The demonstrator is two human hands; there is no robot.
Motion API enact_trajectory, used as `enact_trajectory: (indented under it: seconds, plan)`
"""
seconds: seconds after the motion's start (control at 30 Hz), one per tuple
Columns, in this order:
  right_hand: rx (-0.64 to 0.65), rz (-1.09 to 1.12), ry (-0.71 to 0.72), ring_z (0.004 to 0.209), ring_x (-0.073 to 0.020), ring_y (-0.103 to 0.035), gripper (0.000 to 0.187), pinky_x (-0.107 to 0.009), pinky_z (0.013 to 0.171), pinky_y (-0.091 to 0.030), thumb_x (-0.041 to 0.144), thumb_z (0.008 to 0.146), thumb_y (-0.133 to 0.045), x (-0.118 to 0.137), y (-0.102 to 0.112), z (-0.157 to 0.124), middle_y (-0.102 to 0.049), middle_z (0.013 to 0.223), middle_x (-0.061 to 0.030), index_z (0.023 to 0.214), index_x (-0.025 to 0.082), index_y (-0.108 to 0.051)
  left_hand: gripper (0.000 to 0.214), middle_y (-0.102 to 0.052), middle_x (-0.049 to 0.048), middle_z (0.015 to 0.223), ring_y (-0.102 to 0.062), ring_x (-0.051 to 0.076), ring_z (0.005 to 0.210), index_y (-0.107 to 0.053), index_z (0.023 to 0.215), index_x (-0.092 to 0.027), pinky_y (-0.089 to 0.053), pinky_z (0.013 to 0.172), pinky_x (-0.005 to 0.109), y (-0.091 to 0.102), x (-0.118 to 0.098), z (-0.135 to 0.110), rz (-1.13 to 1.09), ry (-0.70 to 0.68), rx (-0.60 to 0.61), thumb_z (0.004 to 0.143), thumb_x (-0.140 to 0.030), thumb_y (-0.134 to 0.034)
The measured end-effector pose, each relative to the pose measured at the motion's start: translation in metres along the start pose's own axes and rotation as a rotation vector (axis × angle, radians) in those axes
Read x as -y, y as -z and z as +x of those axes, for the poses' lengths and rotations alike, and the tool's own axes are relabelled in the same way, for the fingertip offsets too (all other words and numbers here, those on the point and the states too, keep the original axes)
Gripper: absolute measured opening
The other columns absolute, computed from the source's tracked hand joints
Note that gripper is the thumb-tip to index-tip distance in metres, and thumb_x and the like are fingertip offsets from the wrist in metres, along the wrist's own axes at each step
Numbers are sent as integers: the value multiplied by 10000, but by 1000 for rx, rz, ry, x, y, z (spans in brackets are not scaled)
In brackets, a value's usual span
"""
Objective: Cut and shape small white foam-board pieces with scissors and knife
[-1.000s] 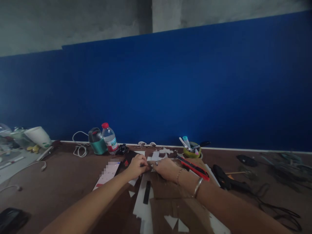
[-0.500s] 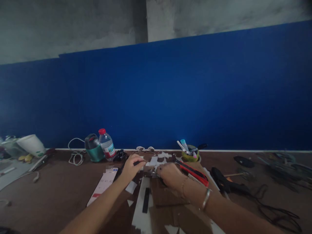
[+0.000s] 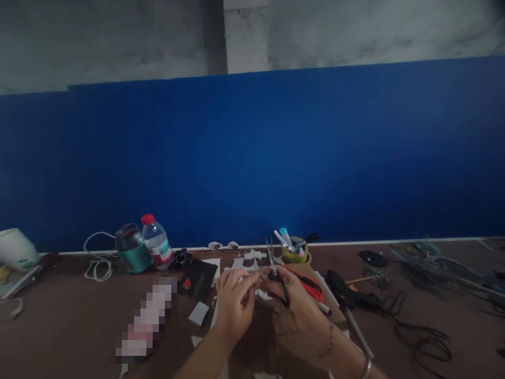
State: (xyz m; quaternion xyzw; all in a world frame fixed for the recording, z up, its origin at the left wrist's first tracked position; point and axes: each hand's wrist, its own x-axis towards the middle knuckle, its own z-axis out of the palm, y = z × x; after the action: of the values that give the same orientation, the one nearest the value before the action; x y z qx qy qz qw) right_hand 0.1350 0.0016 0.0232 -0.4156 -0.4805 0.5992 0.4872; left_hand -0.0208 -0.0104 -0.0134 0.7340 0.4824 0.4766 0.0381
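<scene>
My right hand [image 3: 294, 295] is closed around a pair of scissors [image 3: 271, 258], whose slightly parted blades point up and away from me. Close beside it, my left hand [image 3: 236, 300] has its fingers bent together; what they grip, if anything, is hidden. Between the hands shows a small curved white piece [image 3: 263, 296], and I cannot tell which hand touches it. Beneath both lies a brown cardboard sheet [image 3: 290, 337]. White paper scraps [image 3: 252, 256] lie just beyond the fingers. A red utility knife [image 3: 310, 287] rests to the right of my right hand.
A phone [image 3: 148, 321], partly pixelated, and a red-capped water bottle [image 3: 157, 242] are on the left. Behind the hands stand two white oval pieces [image 3: 223, 246] and a green pen holder [image 3: 295, 255]. A black glue gun [image 3: 355, 295] with its cord lies to the right.
Scissors now show upright in my right hand. My left hand has come closer to my right, and both are nearer to me. The view has turned slightly right.
</scene>
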Motion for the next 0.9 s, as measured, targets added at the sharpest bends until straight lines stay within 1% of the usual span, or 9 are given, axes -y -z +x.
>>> enact_trajectory:
  seconds: [0.07, 0.1, 0.17, 0.23, 0.37, 0.57, 0.63, 0.77, 0.9]
  plan:
    - [-22, 69, 21, 641, -160, -592, 342, -273, 617, -470, 395, 624, -734, -7, 1, 0, -621, 707, 9, 841, 197, -560, 302, -633, 87, 997, -562, 229, 916, -591, 1118, -223, -426, 775, 349, -5, -3, 0, -218, 248, 3, 836, -257, -487]
    - [-37, 74, 23, 654, -168, -594, 351, -275, 620, -471, 384, 605, -752, -12, 1, 0, -625, 717, 4, 831, 196, -561, 286, -640, 75, 944, -576, 214, 841, -592, 1080, -206, -441, 711, 321, -8, -5, 0, -323, 380, 22, 824, -297, -502]
    - [-88, 32, 75, 651, -177, -589, 356, -275, 607, -469, 373, 575, -771, -22, 2, 1, -623, 709, 1, 803, 193, -567, 214, -641, 37, 787, -571, 186, 706, -624, 884, -187, -434, 633, 285, -13, -7, 0, -478, 585, 105, 786, -364, -555]
    - [-108, -55, 135, 672, -182, -584, 325, -277, 623, -470, 344, 585, -764, -32, 4, 1, -617, 708, -2, 803, 189, -579, 201, -605, 7, 662, -547, 172, 641, -606, 720, -185, -416, 603, 268, -17, -7, 0, -574, 679, 151, 742, -384, -598]
    - [-119, -130, 156, 643, -160, -543, 282, -260, 611, -450, 307, 601, -744, -42, 8, 0, -588, 683, 13, 808, 183, -598, 220, -564, -15, 587, -512, 157, 603, -570, 606, -191, -393, 597, 257, -18, -4, -1, -635, 718, 188, 686, -380, -650]
    - [-21, 145, -56, 527, -98, -473, 394, -188, 478, -363, 288, 513, -827, -40, 9, -4, -537, 611, 59, 787, 188, -561, 318, -535, -24, 569, -464, 125, 569, -564, 629, -172, -359, 570, 237, -18, 0, -5, -842, 748, 259, 670, -465, -680]
    - [-33, 198, -84, 504, -89, -459, 413, -182, 465, -348, 298, 512, -833, -41, 7, -4, -534, 604, 66, 802, 195, -558, 334, -546, -17, 594, -467, 126, 587, -566, 644, -167, -365, 585, 238, -20, 0, -6, -882, 754, 254, 674, -482, -676]
    - [-120, 226, -72, 540, -103, -500, 457, -197, 507, -394, 294, 466, -855, -42, 5, -4, -561, 647, 57, 806, 204, -563, 331, -475, -38, 571, -420, 114, 566, -530, 615, -177, -335, 552, 228, -22, 3, -8, -819, 748, 222, 682, -474, -662]
    - [-153, 142, 11, 634, -131, -536, 459, -217, 588, -433, 272, 452, -858, -37, 5, -1, -587, 696, 38, 821, 201, -594, 302, -475, -24, 585, -425, 125, 587, -511, 580, -179, -334, 562, 237, -24, 6, -12, -743, 681, 271, 703, -424, -637]
